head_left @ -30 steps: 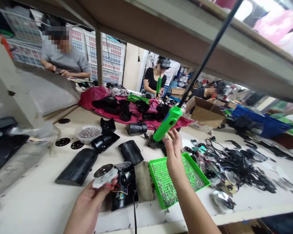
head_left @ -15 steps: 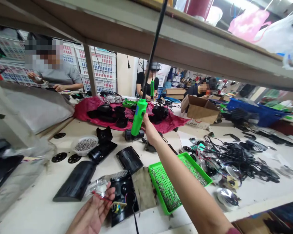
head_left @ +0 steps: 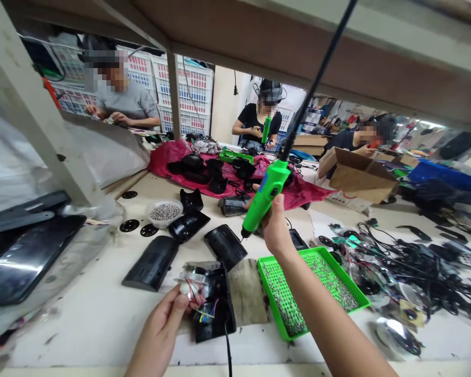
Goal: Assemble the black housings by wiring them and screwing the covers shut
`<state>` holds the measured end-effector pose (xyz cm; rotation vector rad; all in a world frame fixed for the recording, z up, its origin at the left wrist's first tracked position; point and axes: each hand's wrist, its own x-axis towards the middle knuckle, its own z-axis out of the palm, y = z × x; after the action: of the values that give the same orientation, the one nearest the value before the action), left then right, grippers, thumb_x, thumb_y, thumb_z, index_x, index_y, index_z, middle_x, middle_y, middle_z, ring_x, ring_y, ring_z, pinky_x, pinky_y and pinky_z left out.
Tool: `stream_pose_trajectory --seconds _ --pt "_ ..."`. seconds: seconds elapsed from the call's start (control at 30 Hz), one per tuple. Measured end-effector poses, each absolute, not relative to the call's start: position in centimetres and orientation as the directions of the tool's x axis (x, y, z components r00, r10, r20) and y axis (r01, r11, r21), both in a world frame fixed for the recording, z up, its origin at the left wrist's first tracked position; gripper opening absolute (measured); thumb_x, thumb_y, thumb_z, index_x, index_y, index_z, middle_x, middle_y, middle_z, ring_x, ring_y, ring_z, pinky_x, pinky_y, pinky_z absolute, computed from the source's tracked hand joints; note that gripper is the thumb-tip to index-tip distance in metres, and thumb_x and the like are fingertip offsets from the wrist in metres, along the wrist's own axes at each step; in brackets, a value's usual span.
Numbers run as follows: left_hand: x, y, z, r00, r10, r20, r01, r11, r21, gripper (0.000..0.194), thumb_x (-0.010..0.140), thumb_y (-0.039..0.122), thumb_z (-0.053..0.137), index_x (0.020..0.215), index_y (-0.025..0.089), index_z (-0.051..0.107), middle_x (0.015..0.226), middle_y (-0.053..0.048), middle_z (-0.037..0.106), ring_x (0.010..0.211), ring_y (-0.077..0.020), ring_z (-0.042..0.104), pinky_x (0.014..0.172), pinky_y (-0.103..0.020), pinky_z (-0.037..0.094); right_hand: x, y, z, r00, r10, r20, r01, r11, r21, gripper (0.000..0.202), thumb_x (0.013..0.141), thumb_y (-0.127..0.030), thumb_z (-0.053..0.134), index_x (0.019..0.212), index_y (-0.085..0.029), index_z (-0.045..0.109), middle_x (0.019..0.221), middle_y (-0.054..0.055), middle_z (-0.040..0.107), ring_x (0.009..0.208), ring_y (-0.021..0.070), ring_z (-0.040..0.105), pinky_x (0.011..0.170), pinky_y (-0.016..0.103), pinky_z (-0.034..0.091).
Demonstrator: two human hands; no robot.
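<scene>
My right hand [head_left: 273,222] is wrapped round a green electric screwdriver [head_left: 266,198], whose tip points down and left above a black plastic shell. In my left hand [head_left: 168,314], thumb and fingers pinch a clear part with red wires [head_left: 192,293] at the left edge of an open black housing [head_left: 215,327]. Coloured wires and a small board lie inside that housing, and a black cable runs from it to the table's front edge. Beside it, a green tray [head_left: 325,277] of small screws sits partly behind my right forearm.
Black shells [head_left: 151,262] and a bowl of small metal pieces [head_left: 165,212] stand left of centre. Tangled cables [head_left: 404,262] cover the right side. A shelf [head_left: 259,47] crosses overhead, its post at left. Three people sit beyond the pink cloth [head_left: 310,195].
My right hand has drawn the screwdriver down and nearer, tilting it. My left hand has turned and brought the clear part against the housing. The view has shifted left.
</scene>
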<state>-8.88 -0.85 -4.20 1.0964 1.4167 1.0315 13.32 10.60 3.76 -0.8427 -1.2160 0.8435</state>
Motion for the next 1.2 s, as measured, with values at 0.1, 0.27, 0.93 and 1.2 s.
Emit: stream_pose_trajectory --seconds 0.1,0.27,0.93,1.2 --pt "-9.4 -0.8 -5.2 -0.031 0.985 -0.172 0.06 0.174 0.983 0.061 0.067 0.077 0.058 0.085 0.02 0.071 0.085 -0.007 0.075 0.087 -0.0279 0.068 0.088 -0.04 0.053 14.2 9.4 4.5 0.208 0.878 0.431 -0.12 0.46 -0.88 0.073 0.078 -0.084 0.033 0.105 -0.023 0.061 0.075 0.002 0.065 0.072 0.0199 0.064 0.065 0.033 0.05" --pt "-9.5 -0.5 -6.0 -0.003 0.987 -0.164 -0.097 0.163 0.982 0.054 0.069 0.06 0.071 0.105 0.02 0.065 0.106 -0.006 0.075 0.103 -0.0261 0.067 0.097 -0.037 0.049 14.6 7.1 6.3 0.241 0.894 0.377 -0.218 0.429 -0.877 0.074 0.074 -0.085 0.037 0.093 -0.02 0.065 0.062 0.001 0.06 0.06 0.0196 0.06 0.058 0.034 0.047" --pt "-9.9 -2.1 -8.3 0.174 0.953 0.249 0.517 -0.304 0.8 0.039 0.089 0.028 0.041 0.124 0.018 0.053 0.121 -0.014 0.066 0.112 -0.0261 0.063 0.096 -0.041 0.05 9.9 -0.5 8.3 0.286 0.868 0.405 -0.464 0.495 -0.734 0.052 0.071 -0.069 0.061 0.095 -0.023 0.067 0.054 -0.005 0.051 0.037 0.0102 0.046 0.037 0.024 0.047" --pt "-10.3 -2.2 -7.8 0.297 0.877 0.379 0.577 -0.481 0.66 0.038 0.087 0.02 0.04 0.124 0.015 0.05 0.117 -0.015 0.068 0.107 -0.0247 0.066 0.091 -0.038 0.053 7.4 0.2 8.5 0.348 0.848 0.4 -0.505 0.528 -0.683 0.051 0.073 -0.071 0.055 0.089 -0.024 0.066 0.053 -0.006 0.048 0.035 0.0092 0.043 0.035 0.023 0.043"
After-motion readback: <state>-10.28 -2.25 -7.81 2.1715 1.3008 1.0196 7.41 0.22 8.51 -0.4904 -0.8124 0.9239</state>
